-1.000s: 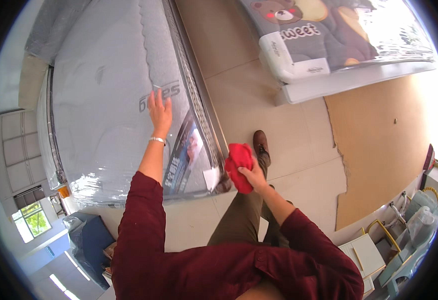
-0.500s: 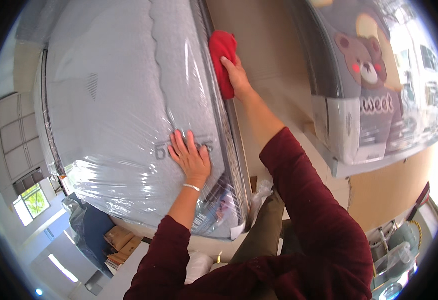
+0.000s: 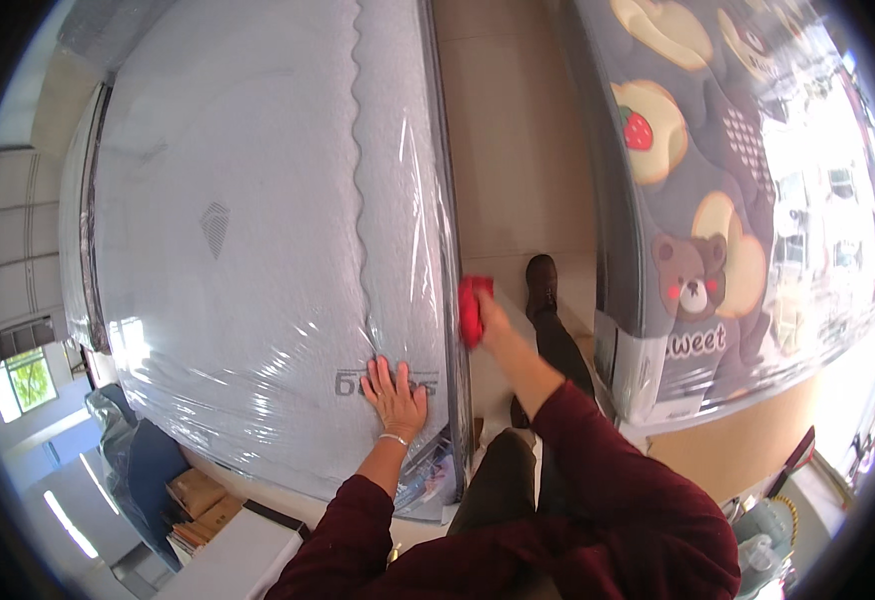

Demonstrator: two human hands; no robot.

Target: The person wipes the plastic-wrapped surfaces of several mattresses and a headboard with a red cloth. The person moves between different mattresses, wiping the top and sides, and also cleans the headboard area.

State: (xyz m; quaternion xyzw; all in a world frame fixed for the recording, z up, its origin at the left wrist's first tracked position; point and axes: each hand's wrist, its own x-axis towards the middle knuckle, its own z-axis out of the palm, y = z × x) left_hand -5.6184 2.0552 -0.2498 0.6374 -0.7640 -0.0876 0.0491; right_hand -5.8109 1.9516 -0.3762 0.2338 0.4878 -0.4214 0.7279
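Observation:
A large light-grey mattress [image 3: 248,180], wrapped in clear shiny plastic, takes up the left and middle of the view. My left hand [image 3: 395,398] rests flat on its plastic top, fingers spread, close to the near right corner and over some dark print. At the mattress's long right side, my right hand [image 3: 493,318] grips a bunched red cloth [image 3: 472,310], slightly smeared by motion. The cloth is against or just beside the side edge; contact cannot be made out.
Across a narrow strip of tiled floor [image 3: 518,130] stands another plastic-wrapped mattress [image 3: 623,230] with a bear print. My shoe [image 3: 542,280] is in that gap. Cardboard boxes [image 3: 198,495] and a white surface [image 3: 238,555] lie at lower left. A green-grey machine [image 3: 766,535] stands lower right.
My right hand has drawn the red cloth toward me along the mattress side. My left hand stays beside the same print. The whole view has shifted, and my shoe now shows in the gap.

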